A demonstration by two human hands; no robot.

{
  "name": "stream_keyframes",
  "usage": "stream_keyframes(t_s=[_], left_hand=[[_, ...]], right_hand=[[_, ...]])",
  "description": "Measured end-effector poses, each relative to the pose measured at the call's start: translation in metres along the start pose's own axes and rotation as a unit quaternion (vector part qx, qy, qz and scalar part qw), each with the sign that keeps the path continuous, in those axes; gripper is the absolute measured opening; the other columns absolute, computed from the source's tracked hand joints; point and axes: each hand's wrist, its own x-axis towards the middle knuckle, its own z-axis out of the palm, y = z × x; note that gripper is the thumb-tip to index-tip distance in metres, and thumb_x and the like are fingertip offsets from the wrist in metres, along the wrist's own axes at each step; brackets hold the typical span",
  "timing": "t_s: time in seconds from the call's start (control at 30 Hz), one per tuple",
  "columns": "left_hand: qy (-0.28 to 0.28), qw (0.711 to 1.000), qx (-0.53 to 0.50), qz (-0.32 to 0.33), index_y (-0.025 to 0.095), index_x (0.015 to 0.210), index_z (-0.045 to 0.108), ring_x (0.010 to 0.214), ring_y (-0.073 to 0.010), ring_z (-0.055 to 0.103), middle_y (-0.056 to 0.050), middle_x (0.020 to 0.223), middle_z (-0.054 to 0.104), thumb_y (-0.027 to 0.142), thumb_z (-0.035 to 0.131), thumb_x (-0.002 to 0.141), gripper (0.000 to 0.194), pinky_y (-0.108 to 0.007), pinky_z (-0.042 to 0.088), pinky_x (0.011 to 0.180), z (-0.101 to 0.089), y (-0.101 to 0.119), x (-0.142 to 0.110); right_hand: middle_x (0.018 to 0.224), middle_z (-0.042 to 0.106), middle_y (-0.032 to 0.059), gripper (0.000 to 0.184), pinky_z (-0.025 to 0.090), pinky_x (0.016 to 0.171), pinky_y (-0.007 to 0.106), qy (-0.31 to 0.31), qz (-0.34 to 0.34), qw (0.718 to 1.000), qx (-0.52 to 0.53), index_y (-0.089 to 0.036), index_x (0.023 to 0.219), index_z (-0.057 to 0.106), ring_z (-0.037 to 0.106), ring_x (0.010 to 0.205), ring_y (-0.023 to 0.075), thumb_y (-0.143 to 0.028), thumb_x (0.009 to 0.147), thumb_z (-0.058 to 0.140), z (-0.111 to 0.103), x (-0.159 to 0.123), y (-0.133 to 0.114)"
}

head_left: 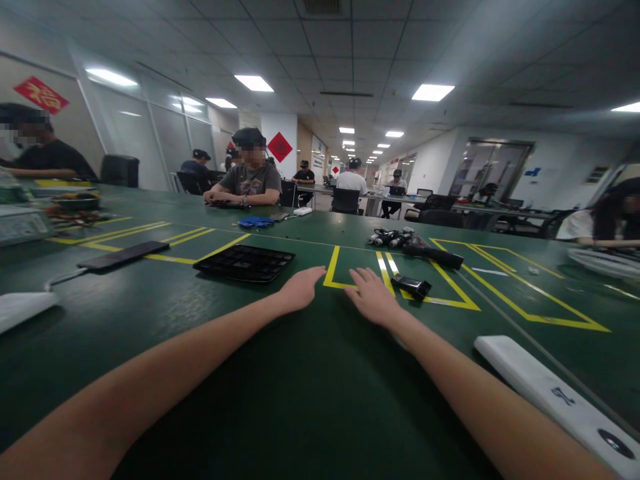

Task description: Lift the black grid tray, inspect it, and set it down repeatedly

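Note:
Over the green table (280, 400) both my forearms reach forward. My left hand (303, 288) has its fingers stretched out and holds nothing; it is just right of a shallow black tray (245, 263) divided into compartments. My right hand (371, 297) lies palm down with fingers apart, at the near edge of a yellow tape outline (327, 267). Right of it lies a small glossy black object (412, 287) whose kind I cannot make out. Farther back sits a cluster of metal and black parts (393, 237), beside a black elongated piece (433, 255).
A white device (555, 400) lies at the near right. To the left are a dark flat device (125, 256) with a cable and a white box (25, 310). Blue gloves or cloth (256, 222) lie toward the far side, where a person (247, 177) sits.

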Motion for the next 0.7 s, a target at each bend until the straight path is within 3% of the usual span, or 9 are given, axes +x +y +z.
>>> stream_keyframes(t_s=[0.13,0.3,0.47,0.57,0.7], left_hand=[[-0.053,0.998,-0.022,0.028,0.012,0.118,0.055,0.123,-0.0199,0.045,-0.011,0.131,0.051,0.014,0.039,0.083,0.039,-0.031,0.031,0.103,0.015,0.006,-0.004],[-0.071,0.997,-0.028,0.031,0.012,0.119,0.053,0.125,-0.0235,0.042,-0.014,0.132,0.050,0.026,0.040,0.087,0.038,-0.036,0.029,0.104,0.011,0.006,-0.002],[-0.014,0.999,-0.003,0.028,0.009,0.128,0.043,0.133,-0.0260,0.027,-0.017,0.141,0.037,0.029,0.039,0.088,0.045,-0.043,0.016,0.109,0.001,0.021,-0.013],[-0.002,0.996,0.009,0.089,0.012,0.132,0.039,0.136,-0.0263,0.018,-0.015,0.145,0.029,0.038,0.041,0.087,0.052,-0.045,0.009,0.110,-0.007,0.038,-0.035],[-0.128,0.975,-0.045,0.178,0.019,0.135,0.037,0.134,-0.0249,0.024,-0.011,0.146,0.030,0.048,0.039,0.088,0.056,-0.043,0.015,0.109,-0.016,0.058,-0.065]], right_hand=[[0.142,0.035,0.0149,0.067,0.024,0.103,0.052,-0.055,-0.066,0.995,0.042,-0.013,0.134,0.036,0.027,0.131,0.0331,-0.057,0.086,0.020,0.016,-0.009,-0.024],[0.143,0.032,0.0160,0.068,0.017,0.104,0.057,-0.073,-0.081,0.992,0.056,-0.013,0.135,0.034,0.025,0.132,0.0345,-0.059,0.086,0.020,0.021,-0.012,-0.026],[0.143,0.034,0.0138,0.065,0.022,0.104,0.054,-0.072,-0.074,0.994,0.041,-0.015,0.134,0.037,0.026,0.132,0.0336,-0.056,0.087,0.019,0.013,-0.009,-0.024],[0.145,0.031,0.0116,0.062,0.021,0.106,0.051,-0.042,-0.037,0.998,0.018,-0.015,0.135,0.035,0.021,0.134,0.0322,-0.053,0.088,0.023,-0.001,-0.003,-0.008],[0.146,0.028,0.0149,0.060,0.018,0.105,0.055,0.011,0.084,0.996,-0.028,-0.012,0.136,0.030,0.016,0.134,0.0353,-0.048,0.088,0.023,-0.014,0.002,0.038]])
